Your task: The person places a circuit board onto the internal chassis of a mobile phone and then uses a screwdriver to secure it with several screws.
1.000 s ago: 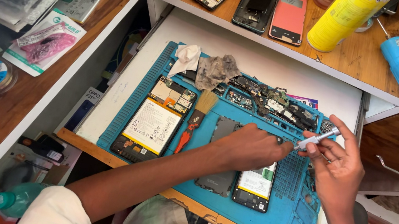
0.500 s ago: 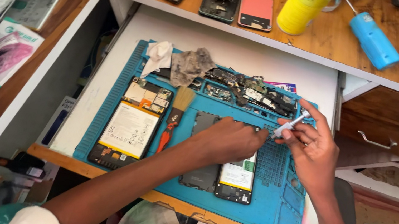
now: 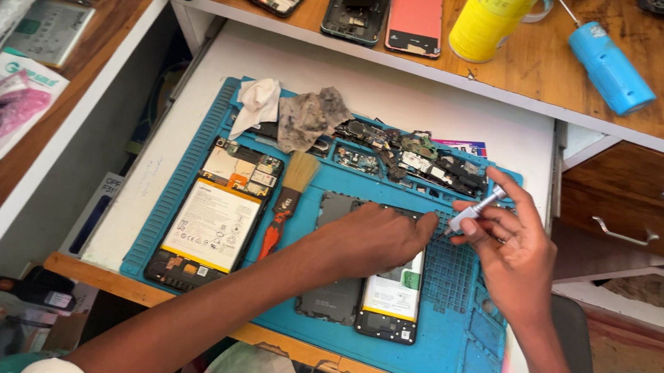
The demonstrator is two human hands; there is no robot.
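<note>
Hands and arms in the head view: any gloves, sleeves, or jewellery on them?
Both the left hand and the right hand are bare: no gloves, rings or watch show. Both forearms are uncovered; a light sleeve edge shows only near the left shoulder.

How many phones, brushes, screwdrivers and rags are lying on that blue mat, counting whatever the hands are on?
Opened phones: 2, one beside the brush, one under the left hand
Brushes: 1
Small screwdrivers: 1, in the right hand
Rags: 2, white and grey
Total: 6
</note>
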